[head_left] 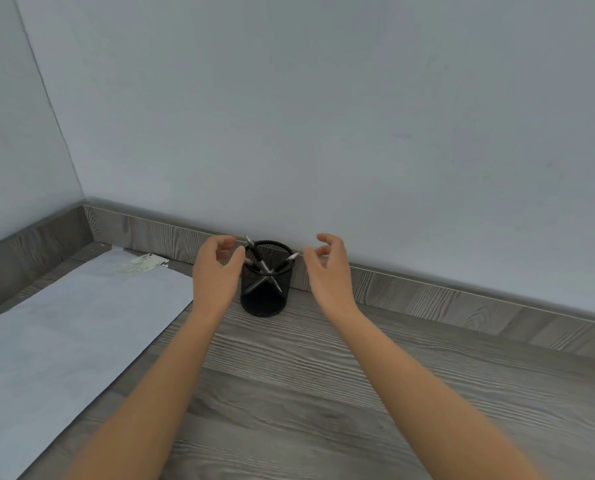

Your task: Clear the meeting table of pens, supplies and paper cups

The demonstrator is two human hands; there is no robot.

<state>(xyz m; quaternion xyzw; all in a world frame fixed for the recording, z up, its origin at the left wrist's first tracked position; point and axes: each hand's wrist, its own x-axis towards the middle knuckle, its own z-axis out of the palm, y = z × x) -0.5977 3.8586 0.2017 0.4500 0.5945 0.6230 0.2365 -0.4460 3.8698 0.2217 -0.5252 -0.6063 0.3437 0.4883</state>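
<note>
standing at frame centre on the grey wood-grain table (323,375), a black mesh pen cup (263,301) holds dark pens (253,249); left hand (214,271) and right hand (329,271) flank it, each grip loose, empty.

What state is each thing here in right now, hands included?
Pen holder: upright, by the wall, pens inside.
Pens: leaning in the holder, ends fanned out.
Left hand: loosely curled at the holder's rim, holding nothing; contact unclear.
Right hand: loosely curled, apart from the holder, empty.
Pale sheet: lying flat.
Paper scrap: crumpled, at the sheet's far edge.
</note>
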